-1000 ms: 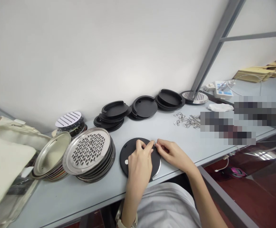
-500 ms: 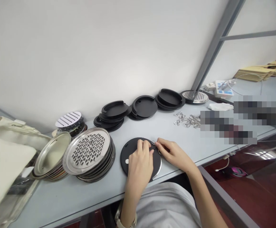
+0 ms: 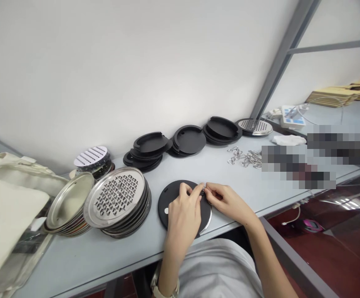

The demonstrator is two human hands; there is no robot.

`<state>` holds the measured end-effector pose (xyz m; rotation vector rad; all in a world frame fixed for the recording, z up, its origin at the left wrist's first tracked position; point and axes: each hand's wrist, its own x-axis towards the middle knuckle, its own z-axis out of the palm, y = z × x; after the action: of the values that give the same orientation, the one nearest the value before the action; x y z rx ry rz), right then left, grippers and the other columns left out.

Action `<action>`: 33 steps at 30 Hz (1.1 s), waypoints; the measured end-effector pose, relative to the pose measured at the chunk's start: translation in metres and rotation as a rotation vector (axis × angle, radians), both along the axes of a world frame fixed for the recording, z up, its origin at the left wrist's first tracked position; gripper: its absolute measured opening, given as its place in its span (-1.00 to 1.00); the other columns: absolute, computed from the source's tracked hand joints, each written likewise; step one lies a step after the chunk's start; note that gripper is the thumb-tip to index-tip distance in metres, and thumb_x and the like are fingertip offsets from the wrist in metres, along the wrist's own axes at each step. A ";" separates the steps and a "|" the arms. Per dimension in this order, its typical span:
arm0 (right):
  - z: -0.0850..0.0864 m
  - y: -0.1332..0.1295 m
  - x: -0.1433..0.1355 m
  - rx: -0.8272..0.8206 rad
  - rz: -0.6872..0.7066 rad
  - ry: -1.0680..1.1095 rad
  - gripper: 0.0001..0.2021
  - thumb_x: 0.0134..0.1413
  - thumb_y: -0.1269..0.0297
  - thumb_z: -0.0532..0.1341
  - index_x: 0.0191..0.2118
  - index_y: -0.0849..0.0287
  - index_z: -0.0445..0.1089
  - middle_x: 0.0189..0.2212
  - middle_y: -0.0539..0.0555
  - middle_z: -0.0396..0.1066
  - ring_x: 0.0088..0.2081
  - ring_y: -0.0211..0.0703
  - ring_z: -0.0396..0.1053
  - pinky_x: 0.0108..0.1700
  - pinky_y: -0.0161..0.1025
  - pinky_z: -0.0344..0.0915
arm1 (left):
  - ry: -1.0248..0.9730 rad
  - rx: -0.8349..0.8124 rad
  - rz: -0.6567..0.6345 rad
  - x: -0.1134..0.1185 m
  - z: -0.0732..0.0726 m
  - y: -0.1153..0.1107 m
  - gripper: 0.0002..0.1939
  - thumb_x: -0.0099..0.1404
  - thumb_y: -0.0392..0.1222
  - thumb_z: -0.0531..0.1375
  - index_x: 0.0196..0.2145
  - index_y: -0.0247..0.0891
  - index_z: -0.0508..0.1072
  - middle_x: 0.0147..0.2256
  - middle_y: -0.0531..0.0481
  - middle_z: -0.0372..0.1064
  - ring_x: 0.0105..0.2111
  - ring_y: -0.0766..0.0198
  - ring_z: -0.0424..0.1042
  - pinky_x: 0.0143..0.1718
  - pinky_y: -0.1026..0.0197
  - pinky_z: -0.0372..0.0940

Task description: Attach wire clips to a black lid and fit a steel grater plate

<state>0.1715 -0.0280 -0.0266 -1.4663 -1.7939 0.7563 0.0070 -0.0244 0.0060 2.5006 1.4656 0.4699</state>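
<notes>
Both hands, left (image 3: 184, 211) and right (image 3: 225, 200), nearly meet, fingertips pinched at the edge of the round black plastic disc (image 3: 163, 200), right of the tilted silver metal grater plates (image 3: 114, 198).

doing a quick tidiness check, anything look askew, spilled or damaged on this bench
Mildly askew: the black discs by the wall sit in uneven, overlapping piles, and the metal clips lie loose in a jumble. No spill or damage is visible, though the pixelated areas at right can't be judged.
</notes>
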 end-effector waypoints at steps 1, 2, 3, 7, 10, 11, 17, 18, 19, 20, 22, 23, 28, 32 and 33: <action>0.000 0.000 0.000 -0.003 0.002 0.004 -0.73 0.25 0.23 -0.03 -0.49 0.14 0.09 -0.61 -0.12 0.02 -0.54 -0.30 -0.02 -0.50 -0.34 -0.03 | 0.004 0.000 -0.002 0.000 0.000 0.000 -0.61 0.40 -0.24 -0.03 0.12 0.12 0.22 -0.16 0.06 0.23 -0.42 0.36 0.39 -0.46 0.29 0.13; 0.001 0.000 -0.001 -0.006 0.002 0.007 -0.74 0.25 0.23 -0.03 -0.48 0.14 0.11 -0.61 -0.12 0.03 -0.54 -0.30 -0.01 -0.50 -0.34 -0.03 | 0.007 0.001 -0.003 0.000 0.000 0.000 -0.60 0.40 -0.24 -0.03 0.12 0.13 0.22 -0.16 0.05 0.23 -0.42 0.36 0.39 -0.46 0.29 0.13; 0.001 0.000 -0.001 -0.007 0.000 0.011 -0.74 0.24 0.22 -0.03 -0.48 0.14 0.11 -0.61 -0.12 0.03 -0.55 -0.30 -0.01 -0.50 -0.34 -0.03 | 0.008 0.000 -0.005 0.000 0.001 -0.001 -0.60 0.40 -0.25 -0.03 0.12 0.13 0.23 -0.16 0.05 0.23 -0.42 0.36 0.38 -0.46 0.30 0.13; 0.001 0.000 -0.001 -0.003 -0.006 0.023 -0.73 0.23 0.23 -0.02 -0.50 0.14 0.10 -0.61 -0.12 0.04 -0.54 -0.30 0.00 -0.50 -0.34 -0.03 | -0.001 -0.003 -0.005 0.000 0.001 -0.001 -0.62 0.40 -0.25 -0.03 0.10 0.12 0.25 -0.16 0.06 0.23 -0.43 0.37 0.37 -0.47 0.29 0.11; 0.001 0.000 0.000 -0.004 0.001 0.025 -0.73 0.24 0.24 -0.01 -0.50 0.14 0.07 -0.61 -0.12 0.02 -0.54 -0.31 -0.01 -0.50 -0.34 -0.04 | -0.012 -0.002 -0.005 0.000 0.000 0.000 -0.62 0.39 -0.25 -0.01 0.10 0.11 0.25 -0.16 0.07 0.23 -0.43 0.36 0.37 -0.47 0.28 0.10; 0.000 0.000 0.000 -0.004 0.003 0.022 -0.72 0.24 0.24 -0.01 -0.51 0.14 0.06 -0.61 -0.12 0.01 -0.54 -0.32 -0.02 -0.50 -0.34 -0.04 | -0.016 -0.002 -0.005 0.000 -0.001 0.000 -0.63 0.39 -0.24 -0.01 0.09 0.10 0.25 -0.15 0.06 0.23 -0.42 0.36 0.37 -0.47 0.28 0.09; 0.000 0.000 0.000 -0.007 0.009 0.008 -0.72 0.26 0.23 -0.02 -0.49 0.14 0.06 -0.60 -0.12 0.01 -0.54 -0.32 -0.02 -0.49 -0.34 -0.04 | -0.013 0.006 0.001 0.000 -0.003 0.001 -0.64 0.41 -0.19 -0.02 0.11 0.11 0.25 -0.16 0.06 0.23 -0.41 0.35 0.37 -0.47 0.28 0.07; -0.001 0.000 0.000 -0.009 0.013 0.010 -0.73 0.27 0.23 -0.02 -0.48 0.15 0.08 -0.60 -0.12 0.03 -0.53 -0.31 -0.01 -0.49 -0.34 -0.03 | -0.010 0.007 0.003 0.000 -0.003 0.001 -0.64 0.41 -0.18 -0.02 0.11 0.12 0.24 -0.16 0.07 0.22 -0.42 0.36 0.37 -0.47 0.28 0.06; -0.001 0.000 0.000 -0.010 0.017 0.011 -0.73 0.27 0.23 -0.03 -0.47 0.15 0.11 -0.60 -0.12 0.04 -0.53 -0.31 -0.01 -0.48 -0.33 -0.03 | -0.007 0.007 0.005 0.001 -0.003 0.001 -0.65 0.42 -0.17 -0.02 0.11 0.13 0.24 -0.17 0.07 0.22 -0.42 0.36 0.36 -0.48 0.28 0.06; -0.001 0.000 0.001 -0.010 0.019 0.011 -0.73 0.28 0.23 -0.03 -0.46 0.15 0.12 -0.59 -0.12 0.05 -0.53 -0.31 0.00 -0.48 -0.33 -0.03 | -0.004 0.008 0.008 0.001 -0.002 0.001 -0.65 0.42 -0.16 -0.02 0.11 0.14 0.25 -0.17 0.07 0.22 -0.43 0.37 0.36 -0.48 0.28 0.05; -0.001 0.000 0.001 -0.009 0.016 0.009 -0.73 0.28 0.23 -0.03 -0.47 0.15 0.11 -0.59 -0.12 0.05 -0.53 -0.31 0.00 -0.48 -0.33 -0.03 | 0.000 0.012 0.015 0.001 -0.002 0.001 -0.66 0.42 -0.16 -0.02 0.09 0.13 0.26 -0.17 0.07 0.23 -0.44 0.37 0.36 -0.49 0.29 0.04; -0.002 0.000 0.001 -0.008 0.013 0.008 -0.72 0.28 0.23 -0.03 -0.48 0.15 0.10 -0.59 -0.12 0.05 -0.53 -0.31 0.00 -0.48 -0.33 -0.03 | 0.001 0.014 0.018 0.001 -0.001 0.001 -0.67 0.42 -0.16 -0.02 0.09 0.13 0.27 -0.17 0.07 0.23 -0.44 0.38 0.36 -0.50 0.29 0.03; -0.003 0.000 0.001 -0.008 0.009 -0.001 -0.71 0.28 0.23 -0.03 -0.50 0.14 0.07 -0.60 -0.13 0.02 -0.53 -0.31 -0.01 -0.48 -0.34 -0.03 | -0.013 0.001 0.020 0.002 0.000 0.000 -0.68 0.42 -0.16 -0.02 0.07 0.11 0.29 -0.18 0.08 0.23 -0.45 0.39 0.36 -0.50 0.28 0.02; -0.003 0.001 0.000 -0.005 0.001 -0.001 -0.70 0.28 0.23 -0.03 -0.50 0.14 0.04 -0.61 -0.13 0.00 -0.54 -0.32 -0.02 -0.48 -0.34 -0.03 | -0.027 -0.015 0.023 0.002 -0.001 0.001 -0.69 0.42 -0.15 -0.02 0.06 0.10 0.29 -0.17 0.07 0.24 -0.43 0.38 0.37 -0.49 0.29 0.03; -0.003 0.000 0.000 -0.004 0.000 0.002 -0.70 0.28 0.23 -0.03 -0.50 0.14 0.04 -0.61 -0.13 0.00 -0.54 -0.32 -0.02 -0.48 -0.34 -0.03 | -0.030 -0.017 0.024 0.002 -0.001 0.001 -0.69 0.42 -0.15 -0.02 0.06 0.10 0.30 -0.17 0.07 0.24 -0.44 0.38 0.37 -0.49 0.29 0.03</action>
<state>0.1716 -0.0276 -0.0296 -1.4674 -1.7925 0.7610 0.0091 -0.0234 0.0051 2.4545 1.4832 0.4948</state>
